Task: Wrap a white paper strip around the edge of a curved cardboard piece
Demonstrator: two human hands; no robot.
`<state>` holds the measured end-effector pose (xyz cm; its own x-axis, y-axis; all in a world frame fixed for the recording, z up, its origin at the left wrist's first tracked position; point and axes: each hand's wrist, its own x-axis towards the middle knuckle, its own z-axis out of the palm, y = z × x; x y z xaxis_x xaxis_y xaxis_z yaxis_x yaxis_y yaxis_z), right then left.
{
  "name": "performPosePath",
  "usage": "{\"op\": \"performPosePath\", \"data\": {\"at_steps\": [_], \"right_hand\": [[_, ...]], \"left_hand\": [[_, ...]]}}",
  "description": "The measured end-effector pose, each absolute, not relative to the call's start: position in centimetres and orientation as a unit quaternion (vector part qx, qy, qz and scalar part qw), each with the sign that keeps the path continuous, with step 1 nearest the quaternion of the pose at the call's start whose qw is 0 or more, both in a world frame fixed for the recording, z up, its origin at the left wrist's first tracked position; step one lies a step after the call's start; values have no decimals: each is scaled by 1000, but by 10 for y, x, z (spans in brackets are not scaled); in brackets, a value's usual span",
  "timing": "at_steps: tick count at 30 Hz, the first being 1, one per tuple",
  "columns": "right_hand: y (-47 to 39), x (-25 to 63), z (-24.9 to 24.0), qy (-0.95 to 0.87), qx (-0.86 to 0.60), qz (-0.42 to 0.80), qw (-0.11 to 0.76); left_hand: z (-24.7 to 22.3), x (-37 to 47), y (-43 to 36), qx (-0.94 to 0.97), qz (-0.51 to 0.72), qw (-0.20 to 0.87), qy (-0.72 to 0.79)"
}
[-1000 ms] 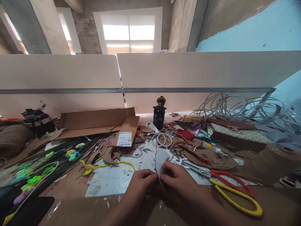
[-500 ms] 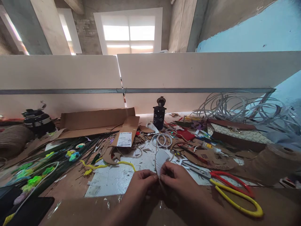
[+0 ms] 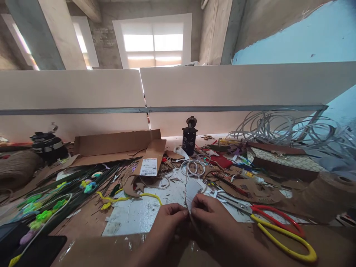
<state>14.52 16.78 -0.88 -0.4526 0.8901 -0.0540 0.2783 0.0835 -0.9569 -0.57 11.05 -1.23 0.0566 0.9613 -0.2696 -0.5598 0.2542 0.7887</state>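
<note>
Close together at the lower middle are my left hand (image 3: 168, 224) and my right hand (image 3: 213, 217), thumbs and fingertips pinched. Between them they grip a pale, rounded flat piece (image 3: 191, 190) with a thin brown cord-like edge. Its upper part rises above the fingertips; the lower part is hidden behind my hands and in shadow. To the right of my right hand lie large scissors (image 3: 286, 243) with one red and one yellow handle. Just beyond the piece rest white rings of tubing or cord (image 3: 192, 168). A yellow fuzzy strand (image 3: 151, 193) reaches toward my left hand.
Behind stand a black bottle (image 3: 189, 141) with its lid up and a folded cardboard piece (image 3: 116, 144). Crocheted flowers (image 3: 44, 215) lie left. At right are a twine spool (image 3: 317, 193), a patterned bag (image 3: 280, 157) and coiled tubing (image 3: 267, 124). Cardboard scraps (image 3: 253, 189) cover the table.
The camera view has tilted slightly, so everything sits a little lower and to the right. Both hands keep their pinch on the pale piece, with hardly any visible movement.
</note>
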Motion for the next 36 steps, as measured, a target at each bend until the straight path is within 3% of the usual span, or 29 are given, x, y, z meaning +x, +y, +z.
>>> {"op": "performPosePath", "data": {"at_steps": [24,36], "right_hand": [[169,136,-15,-594,-442,598,308],[170,138,-16,-613,-444,576,311]], "left_hand": [[-6,0,108,230,564,688,395],[-2,1,107,213,574,685,394]]}}
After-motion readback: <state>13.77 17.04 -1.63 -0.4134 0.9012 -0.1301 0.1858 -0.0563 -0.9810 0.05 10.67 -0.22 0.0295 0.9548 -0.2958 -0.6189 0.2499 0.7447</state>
